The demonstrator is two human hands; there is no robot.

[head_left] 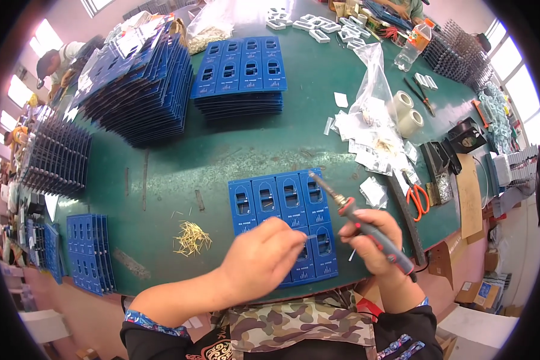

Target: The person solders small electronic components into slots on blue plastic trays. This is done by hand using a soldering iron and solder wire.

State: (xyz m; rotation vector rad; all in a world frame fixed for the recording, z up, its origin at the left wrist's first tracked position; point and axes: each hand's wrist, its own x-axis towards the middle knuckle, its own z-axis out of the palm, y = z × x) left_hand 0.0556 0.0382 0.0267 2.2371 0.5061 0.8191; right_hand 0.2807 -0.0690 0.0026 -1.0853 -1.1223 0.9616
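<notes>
A blue circuit board panel [275,187] with rows of cut-out windows lies flat on the green table in front of me. My left hand [259,259] is over its lower middle, fingers pinched together near one window; whatever they hold is too small to make out. In my right hand [375,240] is a soldering iron [366,223] with a grey and red handle. Its metal tip points up and left, above the panel's upper right corner. To the left of the panel is a loose heap of thin yellowish pins [192,238].
Tall stacks of blue panels [240,67] stand at the back left, with more panels [90,252] at the left edge. On the right are white packets [375,150], tape rolls [409,122], orange-handled scissors [418,201] and a bottle [415,45]. Another person [60,65] is at the far left.
</notes>
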